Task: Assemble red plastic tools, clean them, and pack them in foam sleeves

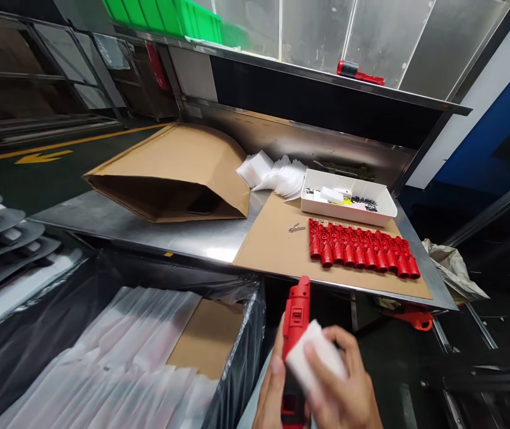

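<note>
At the bottom of the view my left hand (269, 387) grips a red plastic housing (296, 310) that points up and away from me. My right hand (348, 387) presses a white foam block (315, 354) against the side of that red housing, fingers wrapped round the block. Both hands are below the front edge of the steel workbench (156, 229). On a cardboard sheet (273, 244) on the bench lies a row of several more red housings (362, 249), side by side.
A white tray (348, 205) with small parts sits behind the red row, white foam pieces (277, 173) to its left. A large cardboard box (174, 176) lies tipped on the bench. A bin lined with black plastic (116, 357) holds white bagged items at lower left.
</note>
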Demonstrator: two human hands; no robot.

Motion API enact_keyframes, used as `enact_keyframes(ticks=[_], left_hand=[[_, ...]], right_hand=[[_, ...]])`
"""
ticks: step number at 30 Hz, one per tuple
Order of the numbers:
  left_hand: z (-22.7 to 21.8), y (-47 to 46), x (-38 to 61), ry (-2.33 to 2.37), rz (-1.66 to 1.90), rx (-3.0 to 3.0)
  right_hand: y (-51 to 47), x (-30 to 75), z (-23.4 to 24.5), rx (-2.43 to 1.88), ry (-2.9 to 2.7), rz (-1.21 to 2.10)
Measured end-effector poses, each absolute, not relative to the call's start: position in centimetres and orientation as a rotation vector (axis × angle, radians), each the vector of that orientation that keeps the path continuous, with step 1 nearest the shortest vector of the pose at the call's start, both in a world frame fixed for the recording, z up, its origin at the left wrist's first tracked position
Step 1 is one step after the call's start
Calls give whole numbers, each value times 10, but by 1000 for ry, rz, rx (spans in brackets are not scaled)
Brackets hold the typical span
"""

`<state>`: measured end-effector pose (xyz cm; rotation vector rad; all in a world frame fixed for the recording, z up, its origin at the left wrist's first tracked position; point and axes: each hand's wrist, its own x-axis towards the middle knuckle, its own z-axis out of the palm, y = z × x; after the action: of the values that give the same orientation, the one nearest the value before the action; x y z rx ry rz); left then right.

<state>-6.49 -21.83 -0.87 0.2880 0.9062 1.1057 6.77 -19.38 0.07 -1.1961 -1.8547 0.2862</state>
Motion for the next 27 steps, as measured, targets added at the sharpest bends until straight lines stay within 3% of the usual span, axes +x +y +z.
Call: enact_keyframes(ticks=[12, 27], left_hand=[[-46, -213, -89, 258, 631, 73], [-44, -215, -88, 76, 653, -101]], right_hand=[[-183, 72, 12, -1202, -1973, 170], [-187, 77, 4, -1112, -2118, 160]])
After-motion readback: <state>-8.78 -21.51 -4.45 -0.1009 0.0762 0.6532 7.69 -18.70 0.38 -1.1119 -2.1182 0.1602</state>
